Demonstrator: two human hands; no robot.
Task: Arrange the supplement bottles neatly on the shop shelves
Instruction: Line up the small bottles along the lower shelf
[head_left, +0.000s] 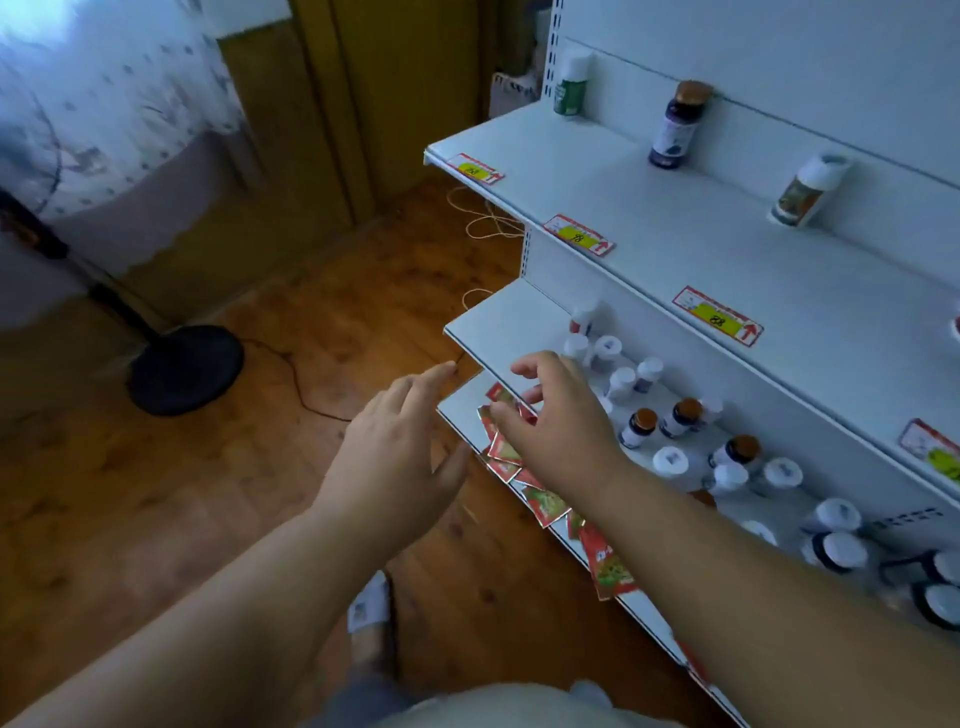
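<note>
Two bare hands reach out in front of the white shop shelves, and neither holds anything. The left hand (400, 447) hangs in the air over the wooden floor (260, 467), just off the front corner of the middle shelf (498, 322), its grip wide with the fingers straight and spread. The right hand (556, 421) hovers at the front edge of the middle shelf, fingers loosely bent and apart, its grip wide too; I cannot tell whether the fingertips touch anything beneath them.

The supplement bottles sit in two places. Most stand in a loose, uneven cluster on the middle shelf, beyond the right hand and running towards the shelf's far end: white-capped bottles (670, 461), a few with brown caps (640, 427), and some with dark collars (836, 552). On the top shelf (675, 228), above the middle shelf, three more stand well apart against the back panel: a green-and-white bottle (570, 85), a dark purple bottle (678, 124) with a brown cap, and a white bottle (808, 189) that looks tilted.

Red packets (545, 504) lie overlapping in a row on the lowest shelf, just under the middle shelf's front edge. Yellow-and-red price tags (579, 236) are fixed along the top shelf's lip. Away from the middle shelf, a fan's round black base (186, 368) rests on the floor.
</note>
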